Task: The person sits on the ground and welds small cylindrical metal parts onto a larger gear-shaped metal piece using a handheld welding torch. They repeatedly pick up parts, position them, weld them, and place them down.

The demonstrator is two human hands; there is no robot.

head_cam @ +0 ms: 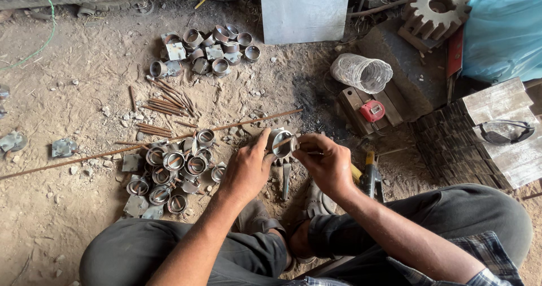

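Hands are seen closed at the centre of the dirt floor (68, 218): a short steel ring (282, 143) is pinched by the left hand (247, 170), while a thin rod piece (284, 143) is held across its mouth by the right hand (327, 165). Just left, a pile of rod-fitted rings (169, 176) is judged finished. Farther off, loose cut rods (166, 102) and a second ring pile (206, 52) lie apparently unworked, so much seems left.
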